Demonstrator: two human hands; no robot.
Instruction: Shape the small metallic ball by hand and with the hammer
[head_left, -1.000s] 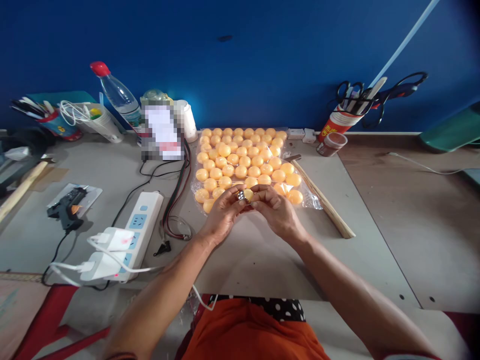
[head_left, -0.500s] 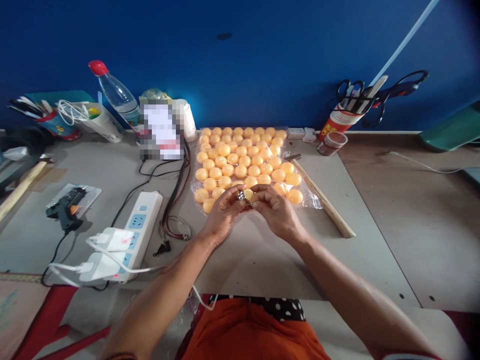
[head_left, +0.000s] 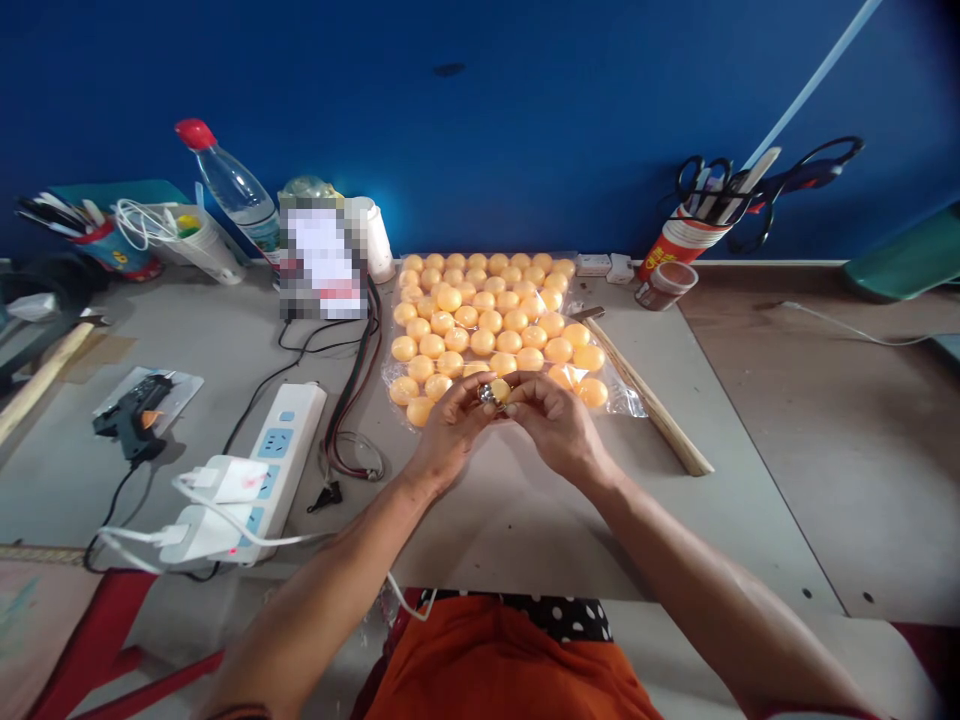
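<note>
Between the fingertips of both hands is a small shiny silver metal piece [head_left: 488,394], its exact kind too small to make out. My left hand [head_left: 450,425] pinches it from the left, fingers closed. From the other side my right hand [head_left: 553,420] also closes thumb and fingers on it. Just behind the fingers lies a clear plastic bag [head_left: 626,398] of orange-yellow balls [head_left: 482,341] in rows. The hands are in front of the bag's near edge and hide some of the balls.
Right of the bag lies a wooden-handled hammer [head_left: 652,400]. A white power strip [head_left: 289,425] with plugged chargers and a black glue gun [head_left: 135,410] are at left. Along the blue wall stand a bottle [head_left: 236,190], a pixelated phone-like object [head_left: 324,262] and a cup of scissors [head_left: 679,240].
The metal piece has turned slightly between my fingertips, showing a smoother, rounder side. Both hands stay in nearly the same place; the view has shifted very little.
</note>
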